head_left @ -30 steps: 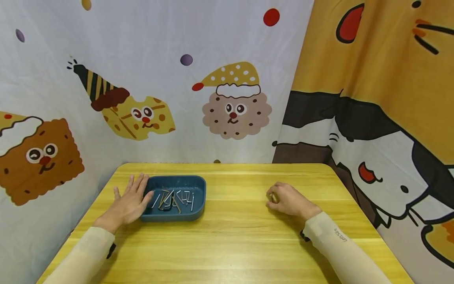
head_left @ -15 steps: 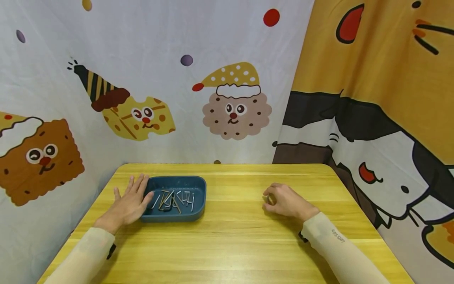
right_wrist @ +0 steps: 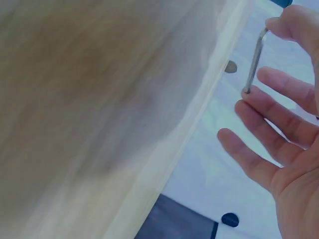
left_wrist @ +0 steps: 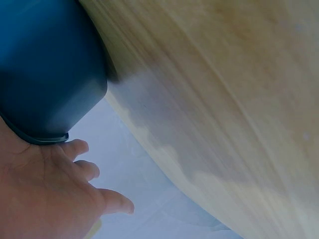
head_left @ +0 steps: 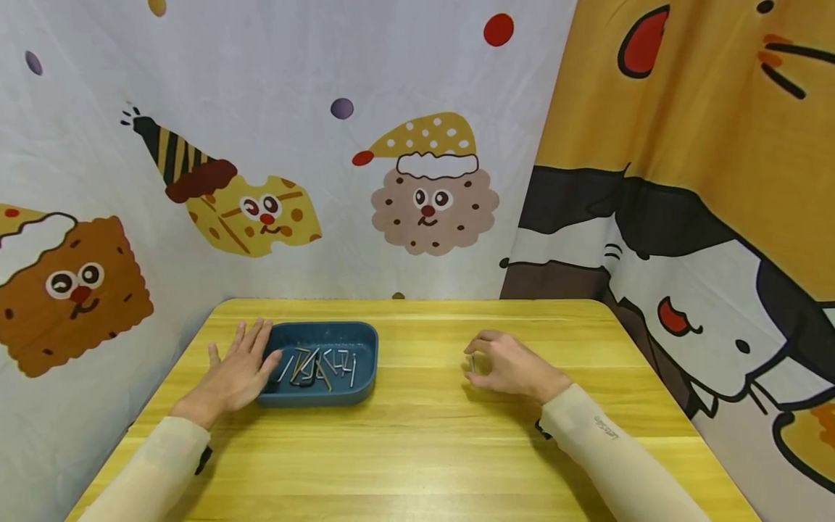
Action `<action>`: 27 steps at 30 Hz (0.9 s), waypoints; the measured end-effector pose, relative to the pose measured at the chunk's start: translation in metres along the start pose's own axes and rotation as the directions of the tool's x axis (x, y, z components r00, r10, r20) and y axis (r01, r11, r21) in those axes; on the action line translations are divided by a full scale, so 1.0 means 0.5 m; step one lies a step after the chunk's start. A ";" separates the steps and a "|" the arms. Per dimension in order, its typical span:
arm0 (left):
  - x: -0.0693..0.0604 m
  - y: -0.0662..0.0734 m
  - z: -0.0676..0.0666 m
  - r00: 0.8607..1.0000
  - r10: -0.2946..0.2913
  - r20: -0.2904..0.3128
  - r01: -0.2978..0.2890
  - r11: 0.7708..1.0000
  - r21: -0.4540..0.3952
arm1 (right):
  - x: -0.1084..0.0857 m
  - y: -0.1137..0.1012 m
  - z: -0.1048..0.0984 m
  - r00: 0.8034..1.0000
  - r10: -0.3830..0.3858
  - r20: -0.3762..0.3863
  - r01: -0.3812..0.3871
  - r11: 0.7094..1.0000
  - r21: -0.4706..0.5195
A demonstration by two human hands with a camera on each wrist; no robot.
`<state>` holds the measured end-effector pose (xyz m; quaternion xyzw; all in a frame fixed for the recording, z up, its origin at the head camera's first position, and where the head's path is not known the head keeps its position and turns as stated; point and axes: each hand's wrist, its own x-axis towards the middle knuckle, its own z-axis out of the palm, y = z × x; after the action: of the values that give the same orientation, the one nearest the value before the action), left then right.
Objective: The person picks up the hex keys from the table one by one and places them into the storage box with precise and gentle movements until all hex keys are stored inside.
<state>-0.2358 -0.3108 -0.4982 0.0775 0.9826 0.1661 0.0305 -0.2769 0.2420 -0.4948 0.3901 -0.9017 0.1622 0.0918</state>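
Note:
Between thumb and fingertip, my right hand [head_left: 515,365] pinches an L-shaped hex key [right_wrist: 255,59] by its ends, above the right part of the table. The other fingers of that hand are spread. A shallow blue tray [head_left: 320,399] stands at the left, and several silver and brass-coloured hex keys [head_left: 352,371] lie jumbled inside it. My left hand [head_left: 236,375] rests against the tray's left side with its fingers extended. In the left wrist view, its palm touches the rim of the tray [left_wrist: 55,69].
The wood-grain table [head_left: 424,449] has rounded far corners. Behind it hangs a white curtain [head_left: 417,65] with cartoon prints, and a yellow printed curtain [head_left: 717,109] runs along the right side.
My right hand has moved left toward the tray. Its thumb and fingers have spread further apart, and the hex key shows upright between them. My left hand and the tray have stayed put.

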 end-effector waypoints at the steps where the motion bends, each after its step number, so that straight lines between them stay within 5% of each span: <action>1: 0.000 0.000 0.000 1.000 0.000 -0.001 0.000 1.000 0.001 | 0.004 -0.003 0.001 1.000 -0.021 -0.011 0.021 1.000 -0.008; 16: -0.001 0.003 -0.005 1.000 0.006 -0.001 -0.006 1.000 0.003 | 0.070 -0.060 0.000 0.970 -0.231 -0.072 0.211 0.953 -0.217; 27: -0.001 0.001 -0.004 1.000 0.008 0.000 -0.008 1.000 -0.002 | 0.139 -0.109 0.006 0.932 -0.357 -0.056 0.330 0.904 -0.272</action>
<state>-0.2353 -0.3109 -0.4960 0.0817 0.9820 0.1673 0.0301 -0.2843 0.1594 -0.4652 0.5185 -0.8261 0.0451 0.2159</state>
